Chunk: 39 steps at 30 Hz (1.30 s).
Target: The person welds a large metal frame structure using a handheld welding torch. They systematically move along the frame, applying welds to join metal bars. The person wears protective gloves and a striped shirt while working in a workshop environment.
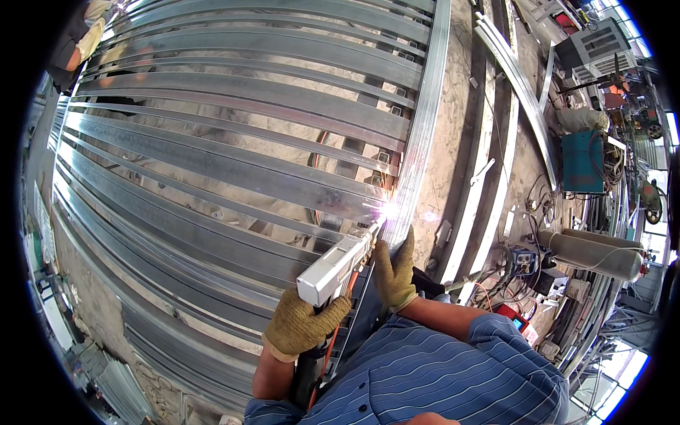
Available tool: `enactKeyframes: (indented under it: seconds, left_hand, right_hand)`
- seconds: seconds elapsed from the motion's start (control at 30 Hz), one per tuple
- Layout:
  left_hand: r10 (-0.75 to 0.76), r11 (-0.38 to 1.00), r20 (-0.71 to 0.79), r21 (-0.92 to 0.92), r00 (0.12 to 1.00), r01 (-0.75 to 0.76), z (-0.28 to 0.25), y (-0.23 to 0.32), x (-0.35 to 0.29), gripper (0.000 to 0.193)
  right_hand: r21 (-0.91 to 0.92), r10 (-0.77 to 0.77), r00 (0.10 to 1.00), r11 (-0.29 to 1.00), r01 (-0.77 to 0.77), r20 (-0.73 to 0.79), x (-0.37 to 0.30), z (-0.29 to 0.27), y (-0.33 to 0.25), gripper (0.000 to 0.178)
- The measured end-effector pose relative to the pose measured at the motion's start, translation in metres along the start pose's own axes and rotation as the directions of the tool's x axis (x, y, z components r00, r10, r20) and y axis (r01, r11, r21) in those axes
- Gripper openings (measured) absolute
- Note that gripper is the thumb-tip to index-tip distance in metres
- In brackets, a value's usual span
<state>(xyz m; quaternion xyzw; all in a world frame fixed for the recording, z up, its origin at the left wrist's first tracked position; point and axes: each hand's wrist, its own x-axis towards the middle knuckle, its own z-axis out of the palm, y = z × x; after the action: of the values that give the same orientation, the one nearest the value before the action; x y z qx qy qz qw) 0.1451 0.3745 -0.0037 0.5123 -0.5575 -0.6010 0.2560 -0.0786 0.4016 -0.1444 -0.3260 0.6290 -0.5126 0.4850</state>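
My gloved left hand [303,324] is wrapped round the grip of a white, boxy handheld welding gun [331,268]. The gun's nozzle points up and right at a metal frame, where a bright weld arc [387,210] throws sparks. This glowing spot lies where a flat metal slat [269,180] meets the long side rail [421,134]. My gloved right hand [397,278] is beside the nozzle, its fingers spread in a V against the near part of the rail. Glare hides the joint itself. An orange hose [327,361] runs down from the gun.
At the far left, another person's gloved hand [91,41] is over the frame's other side, near another bright glow. Long metal bars [520,92] lie right of the rail. Farther right are a teal machine [583,161], a gas cylinder [595,253] and tangled cables [542,205].
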Motion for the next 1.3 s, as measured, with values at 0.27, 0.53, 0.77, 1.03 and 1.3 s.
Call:
enactKeyframes:
  seconds: [0.27,0.53,0.77,1.03,1.3]
  left_hand:
    - [-0.03,1.0,0.021,-0.007,0.999,0.03,0.0,0.003,-0.005,0.022]
    - [0.031,0.999,0.039,0.04,0.999,-0.032,-0.001,-0.003,-0.008,0.02]
    - [0.184,0.966,0.009,0.184,0.983,-0.182,0.002,-0.008,-0.012,0.022]
    - [0.108,0.977,0.038,0.18,0.993,-0.113,0.001,-0.004,-0.015,0.026]
    - [0.201,0.95,0.006,0.242,0.98,-0.197,0.003,-0.008,-0.015,0.027]
  right_hand:
    - [0.068,-0.093,0.995,0.993,0.094,-0.019,-0.001,-0.006,0.019,0.064]
    - [0.127,-0.088,0.995,0.988,0.093,-0.044,0.001,-0.001,0.015,0.059]
    - [0.091,0.012,0.999,0.996,-0.015,0.035,-0.003,-0.013,0.028,0.068]
    - [0.097,-0.029,0.997,0.995,0.023,0.071,-0.002,-0.012,0.023,0.072]
    - [0.098,-0.078,0.996,0.992,0.073,0.04,0.001,-0.009,0.022,0.072]
